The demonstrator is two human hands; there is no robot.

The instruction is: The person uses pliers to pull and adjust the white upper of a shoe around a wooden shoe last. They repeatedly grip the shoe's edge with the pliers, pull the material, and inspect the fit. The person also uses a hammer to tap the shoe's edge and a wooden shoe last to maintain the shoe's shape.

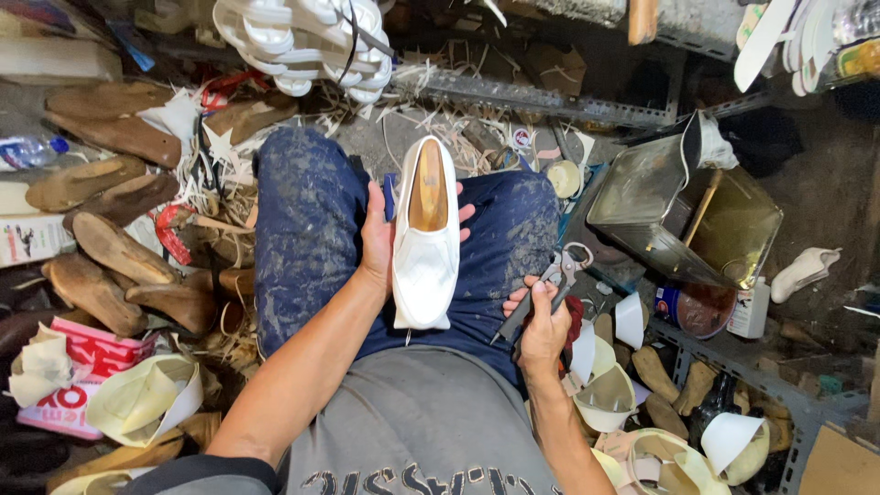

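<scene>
Head view: cluttered workshop floor (385,137), wooden lasts (110,266), metal tin (642,197)

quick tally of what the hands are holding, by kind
white shoe on a wooden last, in left hand: 1
metal pliers, in right hand: 1
total: 2

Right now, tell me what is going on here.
A seated person holds a white shoe upper, stretched over a wooden last, on the lap with the left hand. The right hand grips metal pliers beside the thigh, apart from the shoe. Bare wooden lasts lie piled on the floor to the left, and an open metal tin sits to the right.
</scene>
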